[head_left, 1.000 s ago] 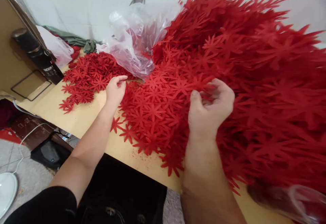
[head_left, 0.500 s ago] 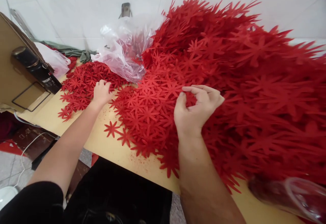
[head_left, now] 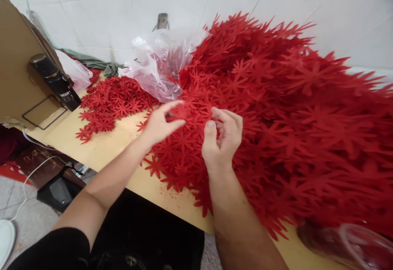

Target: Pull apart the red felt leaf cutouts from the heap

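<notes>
My left hand (head_left: 164, 123) hovers in front of the large heap, slightly smeared by motion. Its thumb and fingers are apart, and blurred red shows in the gap between them. Close by on the right, my right hand (head_left: 223, 137) has its fingers curled toward the thumb; anything small inside the grip is hidden from me. Behind and under both hands spreads a big heap of red flower-shaped cutouts (head_left: 258, 135) with long narrow petals. A smaller pile of the same red cutouts (head_left: 113, 102) lies to the left on the table (head_left: 106, 149).
A crumpled clear plastic bag (head_left: 156, 71) stands between the piles by the tiled wall (head_left: 101, 16). At left are a black vacuum flask (head_left: 57, 84) and a cardboard box (head_left: 18, 61). A clear plastic container (head_left: 353, 247) lies at the front right edge.
My left hand has left the smaller pile and moved right, beside my right hand. My right hand has shifted slightly left, its fingers more curled. The camera view has shifted a little.
</notes>
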Demonstrator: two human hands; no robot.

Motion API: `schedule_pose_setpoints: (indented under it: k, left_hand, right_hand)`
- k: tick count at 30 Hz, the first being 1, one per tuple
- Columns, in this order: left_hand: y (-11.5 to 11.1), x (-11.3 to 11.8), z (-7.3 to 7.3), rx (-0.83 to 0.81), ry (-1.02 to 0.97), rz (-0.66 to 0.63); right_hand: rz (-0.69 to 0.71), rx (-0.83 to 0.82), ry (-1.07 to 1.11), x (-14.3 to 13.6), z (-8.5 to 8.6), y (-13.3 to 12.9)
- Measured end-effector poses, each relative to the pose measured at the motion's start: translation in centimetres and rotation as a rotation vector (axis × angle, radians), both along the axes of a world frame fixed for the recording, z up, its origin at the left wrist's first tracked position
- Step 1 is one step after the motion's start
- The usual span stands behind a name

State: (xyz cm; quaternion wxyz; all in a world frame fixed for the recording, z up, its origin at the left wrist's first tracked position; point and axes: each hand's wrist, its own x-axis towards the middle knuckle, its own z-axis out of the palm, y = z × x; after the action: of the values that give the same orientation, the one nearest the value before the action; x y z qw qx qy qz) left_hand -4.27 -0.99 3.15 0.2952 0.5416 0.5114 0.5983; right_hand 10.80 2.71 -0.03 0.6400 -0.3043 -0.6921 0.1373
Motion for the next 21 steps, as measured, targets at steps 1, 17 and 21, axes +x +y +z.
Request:
schedule_pose_setpoints:
  k: [1,17,21]
  left_hand:
    - [-0.4,2.0,-0.2,-0.025,-0.062,-0.07]
    - [-4.9,7.1,2.5,-0.196,-1.322,-0.174]
    - [-6.2,8.1,3.0,-0.243,-1.358,-0.156]
  right_hand:
    - [0.071,-0.023,0.018,-0.1,0.0,-0.2]
    - [0.016,-0.086,-0.071,-1.1,0.5,-2.8]
    - [0.063,-0.062,-0.108,-0.6,1.7,-5.8]
